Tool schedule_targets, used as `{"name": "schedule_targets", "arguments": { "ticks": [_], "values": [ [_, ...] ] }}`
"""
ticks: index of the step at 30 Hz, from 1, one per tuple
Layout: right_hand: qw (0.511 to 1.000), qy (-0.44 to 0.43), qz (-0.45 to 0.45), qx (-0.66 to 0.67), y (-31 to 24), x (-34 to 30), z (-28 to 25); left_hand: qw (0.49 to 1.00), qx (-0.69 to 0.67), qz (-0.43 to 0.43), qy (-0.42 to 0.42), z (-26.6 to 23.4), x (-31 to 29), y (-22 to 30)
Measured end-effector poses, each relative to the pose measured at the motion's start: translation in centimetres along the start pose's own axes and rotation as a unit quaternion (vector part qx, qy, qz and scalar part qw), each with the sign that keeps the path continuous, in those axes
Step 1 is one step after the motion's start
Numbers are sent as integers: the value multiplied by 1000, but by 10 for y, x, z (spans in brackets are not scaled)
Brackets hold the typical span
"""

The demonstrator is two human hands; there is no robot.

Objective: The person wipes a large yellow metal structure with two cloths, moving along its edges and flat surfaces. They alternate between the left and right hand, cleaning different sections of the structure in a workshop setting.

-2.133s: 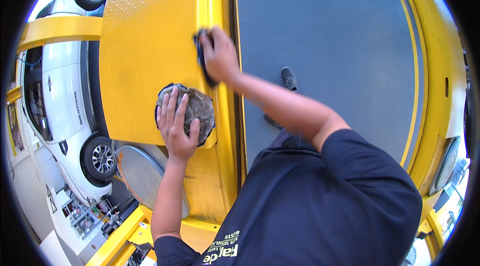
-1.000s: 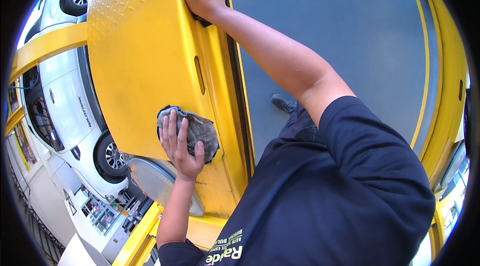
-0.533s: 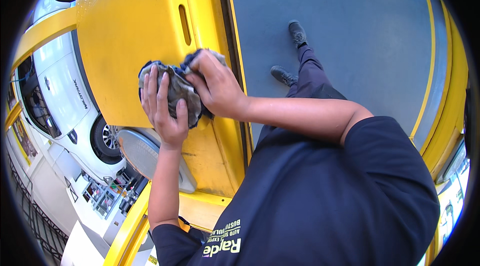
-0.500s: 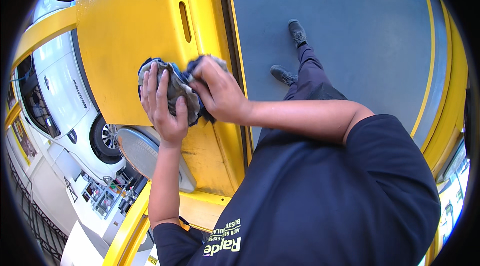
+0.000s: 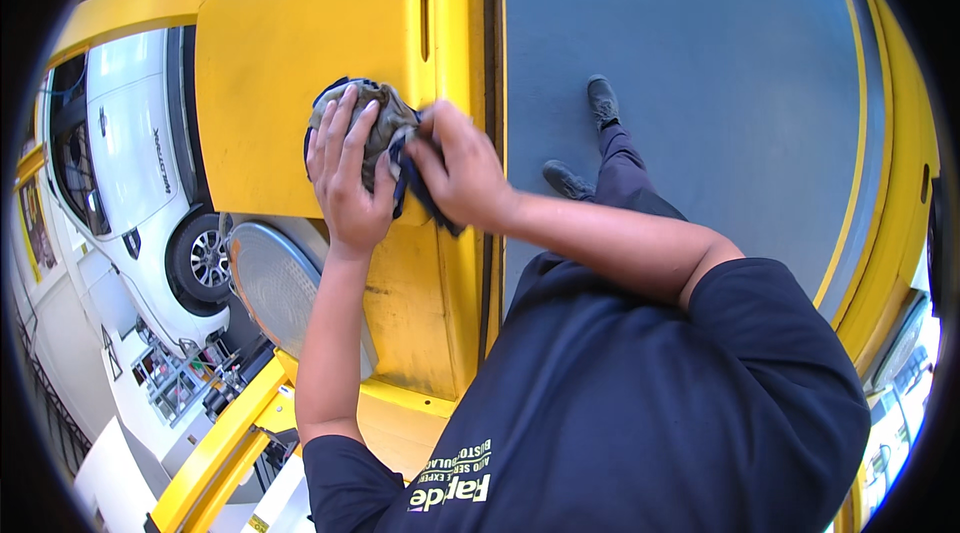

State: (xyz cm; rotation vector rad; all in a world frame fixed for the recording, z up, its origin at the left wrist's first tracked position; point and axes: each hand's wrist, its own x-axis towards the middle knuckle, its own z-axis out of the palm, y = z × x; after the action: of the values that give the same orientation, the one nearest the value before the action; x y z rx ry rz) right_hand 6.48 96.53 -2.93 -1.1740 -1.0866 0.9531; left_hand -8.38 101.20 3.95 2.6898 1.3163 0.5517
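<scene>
A crumpled grey and dark-blue rag (image 5: 382,128) is bunched between my hands, over the yellow metal panel (image 5: 270,133). My left hand (image 5: 350,168) is spread around its near left side, with the fingers curved over it and the thumb against it. From the right, my right hand (image 5: 460,171) grips the rag's edge with bent fingers, its fingertips blurred and partly hidden. A dark strip of cloth hangs below the right hand, above the panel's rounded yellow edge.
A round grey plate (image 5: 272,283) is set in the yellow structure beside my left forearm. White pickup (image 5: 135,143) stands at the left. On the right lies the blue-grey floor (image 5: 700,53) with a yellow line. A slot (image 5: 424,25) cuts the yellow edge.
The view has shifted, so the panel and floor edge sit further right. My hands and the rag have moved slightly up and right in the picture; both hands still hold it.
</scene>
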Motion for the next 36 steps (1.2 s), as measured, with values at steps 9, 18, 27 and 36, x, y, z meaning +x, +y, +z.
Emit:
{"name": "schedule_targets", "arguments": {
  "ticks": [9, 18, 27, 36],
  "values": [
    [985, -85, -136, -59, -8, -36, -5, 996, -56, -36, 52, 9, -9, -11],
    [989, -149, 1, -5, -36, -11, -74, 508, -788, -218, 269, -55, -48, -9],
    [835, -300, -190, -421, -35, 162, -3, 362, -865, -146, 316, -56, -151, 52],
    [754, -514, -304, -274, -26, 19, 4, 345, -793, -223, 450, -51, -190, 88]
  ]
}}
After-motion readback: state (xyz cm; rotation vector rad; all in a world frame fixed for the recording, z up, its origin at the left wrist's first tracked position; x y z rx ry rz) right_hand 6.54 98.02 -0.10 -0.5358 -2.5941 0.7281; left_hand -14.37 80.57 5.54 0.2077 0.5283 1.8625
